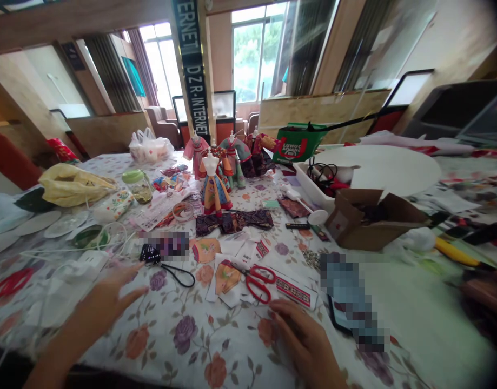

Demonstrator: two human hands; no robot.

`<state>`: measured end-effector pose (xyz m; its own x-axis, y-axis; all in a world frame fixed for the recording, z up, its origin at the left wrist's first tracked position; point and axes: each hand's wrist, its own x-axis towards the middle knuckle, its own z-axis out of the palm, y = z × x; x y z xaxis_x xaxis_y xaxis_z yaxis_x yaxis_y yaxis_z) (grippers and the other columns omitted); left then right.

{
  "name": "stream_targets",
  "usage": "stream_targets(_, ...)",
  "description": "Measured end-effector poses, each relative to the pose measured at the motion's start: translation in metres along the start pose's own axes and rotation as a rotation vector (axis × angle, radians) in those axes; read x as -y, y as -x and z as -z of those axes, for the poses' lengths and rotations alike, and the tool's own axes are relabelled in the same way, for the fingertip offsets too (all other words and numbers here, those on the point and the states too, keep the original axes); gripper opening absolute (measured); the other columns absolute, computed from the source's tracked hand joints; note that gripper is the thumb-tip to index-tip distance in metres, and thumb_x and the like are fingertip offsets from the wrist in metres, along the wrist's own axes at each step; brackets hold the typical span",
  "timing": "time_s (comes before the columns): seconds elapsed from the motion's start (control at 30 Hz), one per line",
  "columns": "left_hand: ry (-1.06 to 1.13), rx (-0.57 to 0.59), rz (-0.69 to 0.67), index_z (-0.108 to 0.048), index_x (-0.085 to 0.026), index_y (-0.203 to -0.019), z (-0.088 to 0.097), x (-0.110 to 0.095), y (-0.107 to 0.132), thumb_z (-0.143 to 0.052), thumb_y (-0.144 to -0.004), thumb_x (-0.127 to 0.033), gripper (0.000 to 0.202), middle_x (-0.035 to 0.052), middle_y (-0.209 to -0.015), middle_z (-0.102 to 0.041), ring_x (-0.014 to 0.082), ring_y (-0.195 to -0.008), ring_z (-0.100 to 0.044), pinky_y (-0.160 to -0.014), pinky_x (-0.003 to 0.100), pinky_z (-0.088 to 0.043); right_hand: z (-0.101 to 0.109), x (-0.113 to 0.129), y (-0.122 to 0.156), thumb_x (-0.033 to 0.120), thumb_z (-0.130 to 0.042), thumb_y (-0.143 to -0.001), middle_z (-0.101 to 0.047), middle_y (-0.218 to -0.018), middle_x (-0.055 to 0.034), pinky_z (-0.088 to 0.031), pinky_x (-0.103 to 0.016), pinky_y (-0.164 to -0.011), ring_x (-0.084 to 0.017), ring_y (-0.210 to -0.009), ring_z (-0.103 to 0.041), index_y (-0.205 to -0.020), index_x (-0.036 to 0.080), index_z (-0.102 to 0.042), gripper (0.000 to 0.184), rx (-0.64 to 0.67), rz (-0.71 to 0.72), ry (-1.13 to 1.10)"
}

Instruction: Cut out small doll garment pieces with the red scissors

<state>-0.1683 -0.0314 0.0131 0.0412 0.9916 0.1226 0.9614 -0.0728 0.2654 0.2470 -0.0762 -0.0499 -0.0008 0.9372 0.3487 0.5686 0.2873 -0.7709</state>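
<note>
We hold our left hand out over the flowered tablecloth, its thumb parted wide from the other fingers. The fingertips are near a small black device with a looped cord; we cannot tell whether they touch it. Our right hand is just on the near side of the red-handled scissors, its fingers loosely bent and close together; its underside is hidden, so we cannot tell whether it grips anything. The scissors lie on the table between our hands, nearer the right one, blades pointing away and leftward beside an orange fabric piece. Just right of the handles is a red and black patterned strip, and farther right lies a phone, its screen blurred out. Beyond, we see dark patterned fabric, a miniature dress form in orange and blue with other dressed forms behind it, and an open cardboard box to the right
</note>
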Motion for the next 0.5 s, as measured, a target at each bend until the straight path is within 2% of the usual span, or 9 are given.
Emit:
stream_targets(0.03,0.030,0.046,-0.084,-0.052,-0.014,-0.130,-0.006,-0.006,-0.024,-0.053,-0.078,-0.052,0.064,0.0132,-0.131,-0.058,0.0290,-0.118,-0.054,-0.101,0.037,-0.041,-0.002,0.000,0.003,0.035,-0.053,-0.087,-0.073,-0.098,-0.0115,-0.058,-0.037,-0.080,-0.026,-0.091,-0.069,-0.093,0.021,-0.071,0.024,0.004,0.007,0.002)
stream_targets(0.1,0.066,0.044,-0.170,-0.049,-0.013,-0.132,-0.018,-0.016,-0.069,-0.057,-0.075,-0.048,0.068,0.0147,-0.136,-0.052,0.0298,-0.125,-0.047,-0.106,0.041,-0.035,-0.005,-0.001,0.006,0.034,-0.053,-0.087,-0.073,-0.099,-0.0112,-0.058,-0.036,-0.080,-0.025,-0.092,-0.069,-0.093,0.021,-0.071,0.023,-0.003,0.005,0.010)
stream_targets(0.2,0.091,0.073,-0.241,-0.050,-0.012,-0.130,-0.036,-0.021,-0.114,-0.064,-0.070,-0.044,0.070,0.0172,-0.137,-0.050,0.0321,-0.127,-0.044,-0.107,0.044,-0.032,-0.004,-0.001,0.007,0.033,-0.054,-0.087,-0.073,-0.099,-0.0102,-0.057,-0.034,-0.082,-0.025,-0.092,-0.069,-0.094,0.021,-0.071,0.022,-0.021,-0.027,0.010)
stream_targets(0.33,0.113,0.142,-0.262,-0.050,-0.012,-0.130,-0.052,-0.017,-0.134,-0.071,-0.061,-0.049,0.081,0.0186,-0.135,-0.051,0.0356,-0.126,-0.044,-0.107,0.046,-0.032,-0.004,-0.002,0.004,0.034,-0.054,-0.087,-0.073,-0.097,-0.0093,-0.057,-0.034,-0.080,-0.025,-0.090,-0.069,-0.091,0.022,-0.071,0.022,-0.020,-0.061,0.005)
stream_targets(0.5,0.139,0.163,-0.272,-0.046,-0.011,-0.134,-0.059,-0.008,-0.135,-0.068,-0.065,-0.051,0.083,0.0180,-0.135,-0.051,0.0334,-0.125,-0.046,-0.105,0.045,-0.034,-0.007,-0.002,-0.003,0.032,-0.053,-0.088,-0.073,-0.095,-0.0091,-0.057,-0.032,-0.078,-0.023,-0.087,-0.069,-0.091,0.021,-0.070,0.021,0.010,-0.059,-0.012)
